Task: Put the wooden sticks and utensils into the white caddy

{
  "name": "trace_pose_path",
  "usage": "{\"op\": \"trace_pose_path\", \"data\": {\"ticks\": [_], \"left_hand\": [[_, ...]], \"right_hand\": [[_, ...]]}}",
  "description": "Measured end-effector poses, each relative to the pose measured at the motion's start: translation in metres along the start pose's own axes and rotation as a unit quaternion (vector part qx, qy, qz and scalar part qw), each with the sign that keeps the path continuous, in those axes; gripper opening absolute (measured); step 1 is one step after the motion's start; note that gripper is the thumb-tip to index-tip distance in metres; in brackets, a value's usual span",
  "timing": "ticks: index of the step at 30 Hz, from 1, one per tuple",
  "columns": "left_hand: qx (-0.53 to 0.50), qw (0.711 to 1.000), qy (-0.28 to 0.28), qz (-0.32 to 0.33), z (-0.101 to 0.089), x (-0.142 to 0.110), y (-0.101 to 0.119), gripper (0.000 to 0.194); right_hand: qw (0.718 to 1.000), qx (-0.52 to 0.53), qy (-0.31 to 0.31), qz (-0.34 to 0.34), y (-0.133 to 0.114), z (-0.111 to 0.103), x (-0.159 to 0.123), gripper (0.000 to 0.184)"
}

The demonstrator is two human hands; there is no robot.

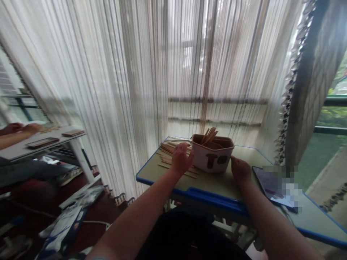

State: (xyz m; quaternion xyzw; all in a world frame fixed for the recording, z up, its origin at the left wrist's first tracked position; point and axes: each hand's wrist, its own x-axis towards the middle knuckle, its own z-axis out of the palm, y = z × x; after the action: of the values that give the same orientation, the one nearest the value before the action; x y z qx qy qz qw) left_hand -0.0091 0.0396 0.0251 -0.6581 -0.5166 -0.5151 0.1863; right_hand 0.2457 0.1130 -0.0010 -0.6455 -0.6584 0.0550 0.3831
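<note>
A white tub (214, 157) with dark letters on its side stands on a small blue-edged table (217, 186), with several wooden sticks (209, 135) poking out of it. More wooden sticks (166, 150) lie spread on the table to its left. My left hand (181, 157) hovers over those loose sticks beside the tub, fingers curled downward; what they hold, if anything, is hidden. My right hand (240, 169) rests on the table at the tub's right side, seen from the back, its fingers hidden.
A dark tablet (267, 184) lies on the table at the right. Sheer curtains (135, 72) hang close behind the table. At far left another person's hands (21, 128) work at a white table (40, 142) with trays. Clutter covers the floor at lower left.
</note>
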Motion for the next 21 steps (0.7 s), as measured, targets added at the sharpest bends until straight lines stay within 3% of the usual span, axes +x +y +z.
{"op": "trace_pose_path", "data": {"ticks": [3,6,9,13,16,18,21], "left_hand": [[0.056,0.993,-0.102,-0.031,-0.021,-0.031,0.000,0.019],[0.109,0.969,-0.217,-0.038,-0.029,-0.048,0.008,0.021],[0.154,0.941,-0.296,-0.049,-0.029,-0.051,0.015,0.025],[0.170,0.933,-0.316,-0.043,-0.027,-0.049,0.011,0.025],[0.173,0.932,-0.318,-0.031,-0.025,-0.049,0.007,0.026],[0.181,0.930,-0.316,-0.033,-0.024,-0.049,0.007,0.027],[0.195,0.930,-0.307,-0.056,-0.025,-0.049,0.011,0.029]], "right_hand": [[0.999,-0.049,-0.021,0.005,-0.001,-0.002,-0.005,0.054],[0.995,-0.097,-0.007,0.023,-0.007,-0.008,-0.018,0.056],[0.990,-0.135,-0.024,-0.044,-0.019,-0.012,-0.034,0.053],[0.954,-0.188,-0.082,-0.218,-0.043,-0.005,-0.055,0.036],[0.927,-0.205,-0.112,-0.293,-0.055,0.002,-0.066,0.031],[0.930,-0.199,-0.131,-0.281,-0.055,0.003,-0.070,0.032],[0.953,-0.161,-0.159,-0.202,-0.047,0.000,-0.068,0.038]]}}
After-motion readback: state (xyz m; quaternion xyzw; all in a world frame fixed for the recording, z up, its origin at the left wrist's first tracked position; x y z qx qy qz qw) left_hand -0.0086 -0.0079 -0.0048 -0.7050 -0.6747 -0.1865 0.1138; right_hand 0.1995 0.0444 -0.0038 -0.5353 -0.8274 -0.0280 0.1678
